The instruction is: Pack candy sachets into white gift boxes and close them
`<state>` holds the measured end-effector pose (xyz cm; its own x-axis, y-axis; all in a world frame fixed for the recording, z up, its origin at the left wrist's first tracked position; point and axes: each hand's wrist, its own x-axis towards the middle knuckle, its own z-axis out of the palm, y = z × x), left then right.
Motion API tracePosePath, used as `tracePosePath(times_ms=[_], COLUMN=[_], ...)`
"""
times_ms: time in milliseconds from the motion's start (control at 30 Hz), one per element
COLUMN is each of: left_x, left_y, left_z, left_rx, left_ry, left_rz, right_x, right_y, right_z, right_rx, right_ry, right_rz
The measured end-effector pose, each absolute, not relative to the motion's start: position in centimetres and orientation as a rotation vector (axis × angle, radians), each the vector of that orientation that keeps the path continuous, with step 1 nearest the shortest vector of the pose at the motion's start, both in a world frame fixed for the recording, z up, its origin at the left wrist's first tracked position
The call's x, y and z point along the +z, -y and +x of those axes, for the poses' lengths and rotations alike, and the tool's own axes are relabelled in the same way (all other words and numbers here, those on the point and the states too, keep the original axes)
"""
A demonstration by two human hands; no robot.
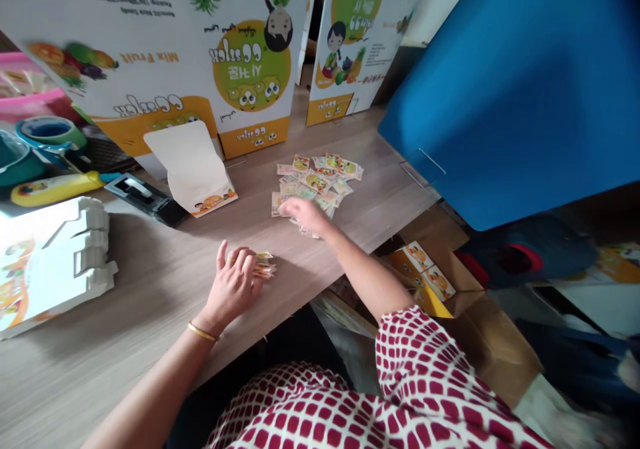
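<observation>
My left hand (236,281) rests on the table with its fingers curled round a small stack of candy sachets (265,266), whose ends stick out on the right. Its thumb is raised and apart. My right hand (306,215) is over the near edge of a loose pile of printed candy sachets (317,182); its fingers stretch leftward, slightly smeared by motion, and I make out nothing held in them. An open white display box (193,165) with fruit print stands just left of the pile.
Large printed cartons (255,82) stand along the back, beside a blue panel (500,95) on the right. At left lie flattened boxes (55,262), a black tool (147,199), a yellow-handled tool (60,187) and tape rolls (50,132). An open carton (493,335) sits below the table edge.
</observation>
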<state>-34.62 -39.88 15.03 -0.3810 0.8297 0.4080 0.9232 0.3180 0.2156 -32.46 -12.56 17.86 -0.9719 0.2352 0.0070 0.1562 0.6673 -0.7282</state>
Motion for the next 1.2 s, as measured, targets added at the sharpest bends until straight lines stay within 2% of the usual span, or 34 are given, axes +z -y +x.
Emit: tracePosePath(times_ms=[67, 200, 367, 467, 600, 667, 733, 867, 933, 1067, 1200], left_x=[14.8, 14.4, 14.7, 15.1, 15.5, 15.6, 15.6, 15.2, 14.9, 14.6, 14.8], left_y=[39.9, 39.6, 39.2, 39.2, 39.4, 39.5, 39.6, 39.6, 39.6, 39.6, 39.7], left_z=[-35.1, -35.8, -35.9, -35.1, -34.0, -34.1, -34.6, -35.7, -35.8, -35.3, -34.5], left_rx=[-0.645, -0.699, -0.672, -0.680, -0.592, -0.570, -0.559, -0.601, -0.681, -0.736, -0.640], left_ry=[2.375, 2.426, 2.512, 2.464, 2.322, 2.299, 2.352, 2.469, 2.467, 2.518, 2.474], left_rz=[-1.584, -1.504, -1.471, -1.469, -1.541, -1.606, -1.656, -1.700, -1.667, -1.543, -1.567], right_x=[18.3, 18.4, 18.9, 19.1, 18.0, 17.6, 17.7, 18.2, 18.0, 17.5, 18.0], right_y=[7.7, 0.9, 1.7, 7.0, 15.8, 17.4, 15.7, 7.4, 4.0, 2.0, 6.8], right_z=[-34.5, -36.9, -36.1, -34.1, -31.0, -30.5, -31.2, -34.0, -34.9, -35.1, -33.5], right_rx=[0.728, 0.566, 0.499, 0.676, 1.213, 1.351, 1.233, 0.563, 0.394, 0.369, 0.363], right_ry=[2.673, 2.679, 2.619, 2.601, 2.903, 2.980, 2.978, 3.076, 3.188, 3.107, 2.866], right_rz=[-0.897, -1.171, -1.080, -0.877, -0.135, 0.219, 0.221, -0.314, -0.402, -0.357, -0.438])
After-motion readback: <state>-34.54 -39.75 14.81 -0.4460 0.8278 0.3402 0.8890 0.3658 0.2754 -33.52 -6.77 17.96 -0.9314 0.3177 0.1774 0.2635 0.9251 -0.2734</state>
